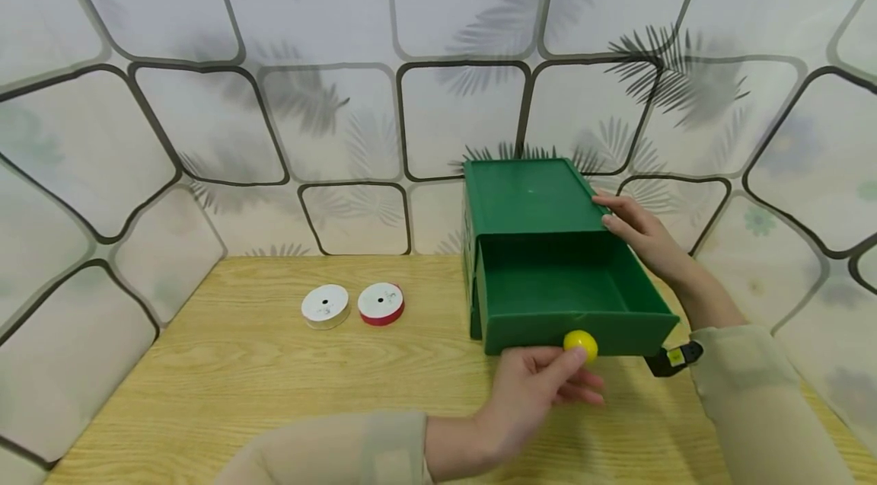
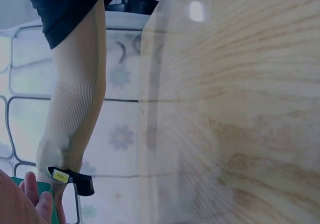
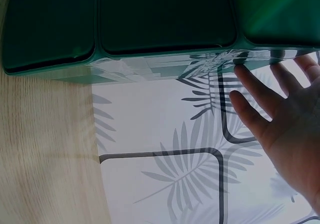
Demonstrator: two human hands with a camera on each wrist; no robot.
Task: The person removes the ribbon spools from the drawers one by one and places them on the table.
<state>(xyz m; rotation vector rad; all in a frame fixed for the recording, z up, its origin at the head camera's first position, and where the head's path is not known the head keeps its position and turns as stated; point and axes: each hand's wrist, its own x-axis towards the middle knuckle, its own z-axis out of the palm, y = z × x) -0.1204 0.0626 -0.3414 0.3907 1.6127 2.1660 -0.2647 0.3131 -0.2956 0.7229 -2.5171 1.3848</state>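
A green plastic drawer cabinet [image 1: 530, 196] stands at the back right of the table, its top drawer [image 1: 569, 279] pulled well out with the inside showing. My left hand [image 1: 524, 397] pinches the round yellow knob [image 1: 581, 346] on the drawer's front, thumb against it. Against the cabinet's right side rests my right hand [image 1: 651, 241], its fingertips by the upper edge. The right wrist view shows that hand [image 3: 295, 124] with fingers spread and nearly straight along the cabinet's side wall [image 3: 165, 67]. Only part of the left hand [image 2: 22, 201] appears in the left wrist view.
Left of the cabinet, two ribbon spools lie flat on the wooden table [image 1: 274, 386]: a white one [image 1: 325, 306] and one with a red edge [image 1: 381, 304]. A patterned curtain [image 1: 329, 119] hangs close behind and at both sides.
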